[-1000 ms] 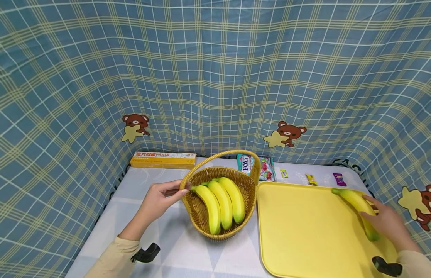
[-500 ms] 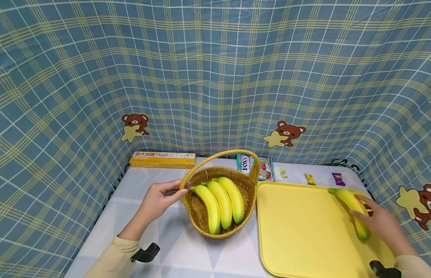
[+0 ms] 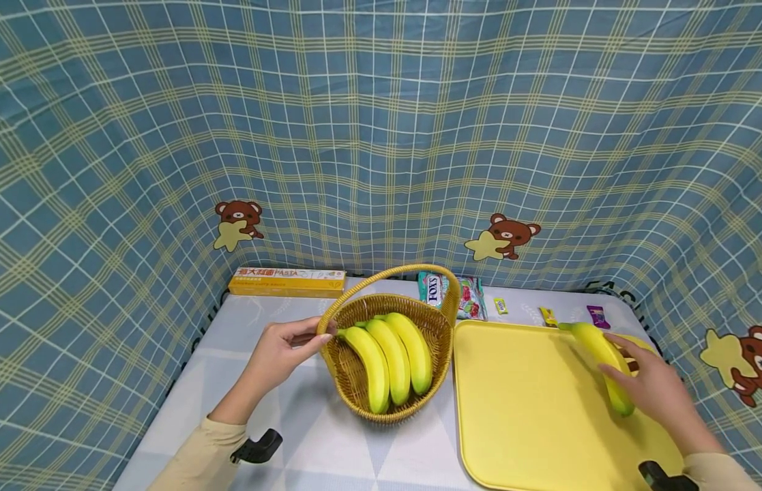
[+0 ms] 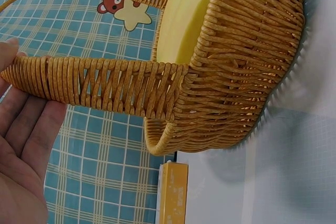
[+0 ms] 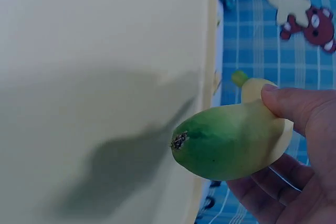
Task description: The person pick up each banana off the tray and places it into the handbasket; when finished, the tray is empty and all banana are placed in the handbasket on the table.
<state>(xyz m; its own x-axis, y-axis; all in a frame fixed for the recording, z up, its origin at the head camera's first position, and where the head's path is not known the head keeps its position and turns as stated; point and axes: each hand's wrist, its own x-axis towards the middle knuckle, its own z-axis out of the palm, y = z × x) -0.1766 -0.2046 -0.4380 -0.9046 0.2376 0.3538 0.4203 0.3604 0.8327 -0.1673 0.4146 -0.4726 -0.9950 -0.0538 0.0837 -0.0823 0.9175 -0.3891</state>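
A wicker basket [image 3: 393, 414] with a tall arched handle stands mid-table, with three bananas [image 3: 398, 361] side by side inside. My left hand [image 3: 290, 344] pinches the left side of the basket's handle; the left wrist view shows thumb and fingers around the woven handle [image 4: 118, 85]. Over the yellow tray [image 3: 516, 409], my right hand [image 3: 647, 382] grips another banana [image 3: 602, 351] by its middle. In the right wrist view this banana's green tip [image 5: 202, 145] faces the camera, and its shadow falls on the tray apart from it.
A pasta box [image 3: 287, 282] lies at the back left. Behind the basket is a FOX'S candy bag [image 3: 473, 298]. Small wrapped sweets, one green-yellow [image 3: 501, 305], one yellow [image 3: 549, 316] and one purple [image 3: 597, 316], lie behind the tray. A plaid curtain [image 3: 381, 150] surrounds the table.
My right hand has lifted the banana off the tray's right side and carried it leftward. The left hand and the basket have stayed in place.
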